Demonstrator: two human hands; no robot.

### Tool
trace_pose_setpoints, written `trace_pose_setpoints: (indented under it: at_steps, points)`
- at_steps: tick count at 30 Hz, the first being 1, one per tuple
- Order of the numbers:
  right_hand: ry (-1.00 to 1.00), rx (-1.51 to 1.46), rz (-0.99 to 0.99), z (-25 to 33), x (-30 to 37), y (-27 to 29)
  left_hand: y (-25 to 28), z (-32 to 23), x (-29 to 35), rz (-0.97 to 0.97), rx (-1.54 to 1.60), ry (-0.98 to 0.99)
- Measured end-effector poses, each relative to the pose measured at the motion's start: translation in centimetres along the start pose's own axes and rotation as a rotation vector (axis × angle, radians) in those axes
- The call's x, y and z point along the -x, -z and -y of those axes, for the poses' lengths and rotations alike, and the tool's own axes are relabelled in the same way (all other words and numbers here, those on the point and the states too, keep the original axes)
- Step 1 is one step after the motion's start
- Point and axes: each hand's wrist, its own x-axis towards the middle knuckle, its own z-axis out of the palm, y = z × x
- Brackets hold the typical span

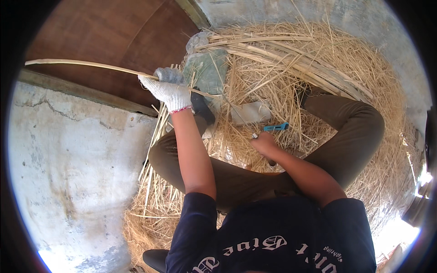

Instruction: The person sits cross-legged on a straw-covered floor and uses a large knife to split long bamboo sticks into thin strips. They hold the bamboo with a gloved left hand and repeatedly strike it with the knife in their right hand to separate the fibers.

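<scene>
My left hand (169, 90), in a white knit glove, is closed around a long pale cane strip (82, 64) that runs far out to the left and ends near a grey stone (207, 70). My bare right hand (265, 144) is curled over my right thigh, gripping a small tool whose metal tip (255, 135) pokes out of the fist. A blue-handled cutter (276, 127) lies on the straw just beyond that hand. I sit with both knees bent, in olive trousers (359, 132).
A thick pile of straw (364, 73) surrounds me. A bundle of split cane strips (273, 48) lies at the back. A flat grey piece (250, 112) rests between my knees. Bare concrete floor (77, 168) is at the left, with a brown wooden panel (114, 32) beyond it.
</scene>
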Motion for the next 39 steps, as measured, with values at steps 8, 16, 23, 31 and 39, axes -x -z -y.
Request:
trace_pose_setpoints:
  at_steps: [8,16,23,31,39]
  points:
    - [0.130,0.040,-0.059,1.9,-0.3,0.4,-2.3,-2.6,1.8,-0.029,0.044,-0.178]
    - [0.093,-0.036,-0.248,4.2,0.3,4.3,-5.7,-10.2,6.2,0.354,0.225,-0.260]
    - [0.311,0.102,-0.337,6.5,1.0,4.8,-5.2,-14.5,9.1,0.435,0.320,-0.303]
    - [-0.208,-0.771,-0.373,2.7,-2.4,6.1,-3.4,-18.1,10.1,0.484,0.402,-0.343]
    - [-0.015,-0.860,-0.422,6.4,0.7,6.4,-5.9,-15.5,9.0,0.170,0.166,-0.626]
